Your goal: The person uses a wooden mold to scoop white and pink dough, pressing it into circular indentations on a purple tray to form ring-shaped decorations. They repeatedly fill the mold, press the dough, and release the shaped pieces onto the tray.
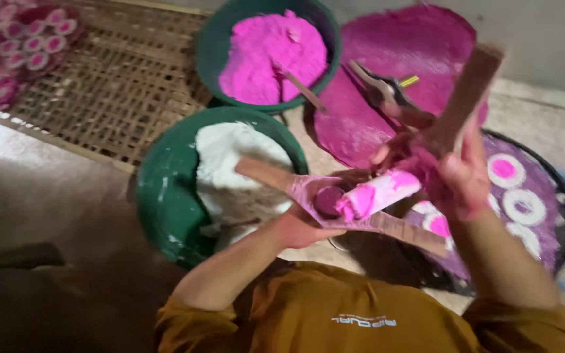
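While the left hand (299, 229) is gripping a flat wooden paddle (335, 199) from underneath, fingers curled around it, a roll of bright pink dough (379, 193) is lying across the paddle's dusty top, next to a small dark round piece (327, 199). The right hand (462, 173) is closing around a brown wooden stick (469, 98), which is pointing up and away at a tilt; its lower end is sitting just beside the far end of the roll, though the blur is hiding whether the two are touching.

Judging by what is lying around, the work is looking well under way but not finished. Sliced rounds, white with pink centres (505, 168), are already lying on the dark round tray (560, 196) to the right, and more rounds (31, 42) are sitting on a tray at the upper left on the woven mat (119, 91). The roll on the paddle is still whole, not yet cut.

The roll is looking soft and moist, mostly vivid pink with a paler, whitish patch along its middle, and its near end is rounded and slightly ragged. Behind it, a green bowl of pink dough (273, 55) and a green bowl of white dough (230, 163) are both holding plenty, so more material is waiting. A pair of pliers (387, 91) is resting on a pink-stained round board (400, 46).
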